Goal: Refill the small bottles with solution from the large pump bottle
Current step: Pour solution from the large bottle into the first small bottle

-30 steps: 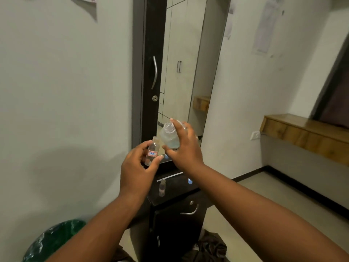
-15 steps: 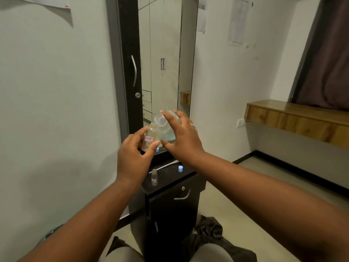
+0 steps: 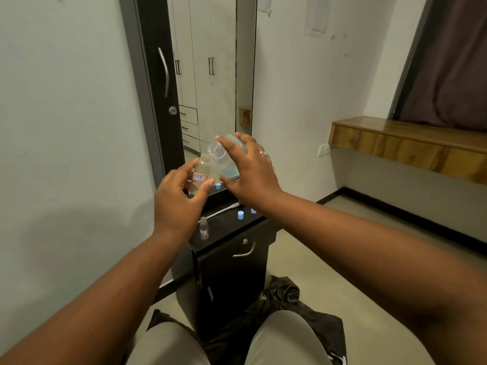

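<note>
My left hand [image 3: 179, 201] grips a small clear bottle [image 3: 201, 173] with a red and blue label, held upright and uncapped. My right hand [image 3: 250, 171] holds the large clear bottle [image 3: 222, 159], tilted with its open neck pointing left, right beside the small bottle's mouth. The pump top is off the large bottle. Both bottles hang in the air above the black cabinet [image 3: 232, 262]. A second small clear bottle [image 3: 203, 227] stands uncapped on the cabinet top. Two blue caps [image 3: 240, 215] lie near it, and a white pump tube [image 3: 220, 212] rests across the top.
A tall mirror [image 3: 208, 75] in a black frame rises behind the cabinet against the wall. A wooden shelf [image 3: 405, 146] runs along the right wall. Dark cloth [image 3: 287, 309] lies on the floor by my knees.
The view has dropped, showing more of the cabinet and my knees. The large bottle's neck stays at the small bottle's mouth, both hands keeping their grip.
</note>
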